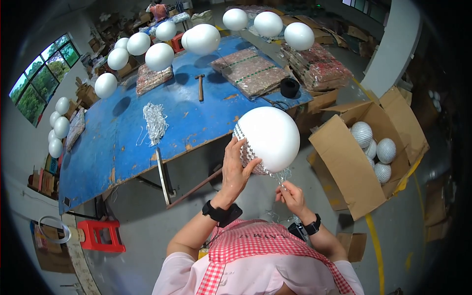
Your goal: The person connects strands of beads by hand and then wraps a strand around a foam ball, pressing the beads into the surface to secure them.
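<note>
A large white foam ball (269, 137) sits between the blue wooden table (128, 132) on the left and the open cardboard box (344, 162) on the right; a wooden-handled hammer (200, 86) lies far on the table.

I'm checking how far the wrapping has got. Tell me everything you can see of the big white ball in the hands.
The big white ball looks like smooth matte foam, round and plain on top. A band of small mirror tiles covers its lower left side. The left hand cups it from below; the right hand pinches a tile strand hanging beneath.
</note>
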Demonstrator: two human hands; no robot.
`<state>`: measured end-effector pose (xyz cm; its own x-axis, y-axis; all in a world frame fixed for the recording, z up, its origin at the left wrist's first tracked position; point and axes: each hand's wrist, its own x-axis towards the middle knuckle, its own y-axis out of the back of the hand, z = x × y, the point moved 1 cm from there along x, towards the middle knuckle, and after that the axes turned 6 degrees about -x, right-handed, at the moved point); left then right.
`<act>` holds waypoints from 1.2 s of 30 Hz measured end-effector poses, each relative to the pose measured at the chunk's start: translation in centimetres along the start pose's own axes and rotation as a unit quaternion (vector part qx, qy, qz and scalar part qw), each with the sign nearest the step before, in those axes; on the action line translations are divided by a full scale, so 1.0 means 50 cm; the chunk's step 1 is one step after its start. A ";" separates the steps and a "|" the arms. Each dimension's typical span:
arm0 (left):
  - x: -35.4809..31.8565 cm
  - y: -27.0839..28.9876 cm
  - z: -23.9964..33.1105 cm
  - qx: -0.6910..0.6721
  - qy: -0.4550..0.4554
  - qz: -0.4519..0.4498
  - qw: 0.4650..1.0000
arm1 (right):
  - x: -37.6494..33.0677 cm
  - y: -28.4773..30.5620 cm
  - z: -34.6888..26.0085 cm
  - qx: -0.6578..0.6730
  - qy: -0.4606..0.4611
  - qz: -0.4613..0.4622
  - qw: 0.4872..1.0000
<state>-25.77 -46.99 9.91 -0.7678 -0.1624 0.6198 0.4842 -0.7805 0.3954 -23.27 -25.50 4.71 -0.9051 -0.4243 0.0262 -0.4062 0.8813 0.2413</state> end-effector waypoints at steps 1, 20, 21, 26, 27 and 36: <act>-0.001 0.001 -0.001 0.004 0.006 -0.013 1.000 | -0.010 0.000 -0.009 -0.031 0.055 0.025 0.998; 0.031 0.010 -0.021 -0.095 0.115 -0.013 0.989 | 0.033 0.001 0.050 0.076 -0.013 0.010 0.997; 0.033 0.013 -0.023 -0.113 0.130 -0.009 0.985 | 0.035 0.000 0.053 0.067 -0.040 0.013 0.997; 0.030 0.025 -0.033 -0.075 0.108 -0.098 0.986 | 0.029 0.003 0.056 0.106 -0.019 0.064 0.992; 0.028 0.026 -0.032 -0.038 0.046 -0.093 0.994 | 0.028 0.004 0.057 0.099 -0.042 0.073 0.991; 0.031 0.026 -0.051 -0.125 0.157 -0.086 0.976 | 0.032 0.001 0.058 0.049 -0.035 0.032 0.998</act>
<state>-27.39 -49.81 9.64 -0.9383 -0.1622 0.3055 0.2498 -0.9287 0.2741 -25.11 -25.53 1.95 -0.9350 -0.3534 -0.0303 -0.3540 0.9241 0.1443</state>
